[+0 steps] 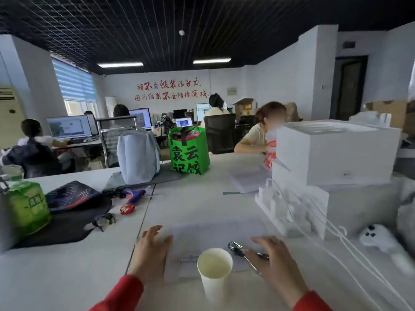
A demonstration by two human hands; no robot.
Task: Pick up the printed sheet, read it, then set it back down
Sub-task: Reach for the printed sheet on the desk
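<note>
two bare hands, left [151, 250] and right [274, 259], spread flat at edges of thin printed sheet [202, 239] on smooth white counter [67, 277], print blurred, paper cup [215, 269] covering its near edge

Both hands, left hand [151, 250] and right hand [275, 261], flank the printed sheet [202, 239] (lying flat) behind a paper cup [214, 272].

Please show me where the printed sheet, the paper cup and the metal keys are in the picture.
printed sheet [202, 235]: head view, on its bare middle, flat on the table.
paper cup [215, 278]: head view, on its outer wall below the rim.
metal keys [235, 248]: head view, on the dark clip end, lying on the sheet.
</note>
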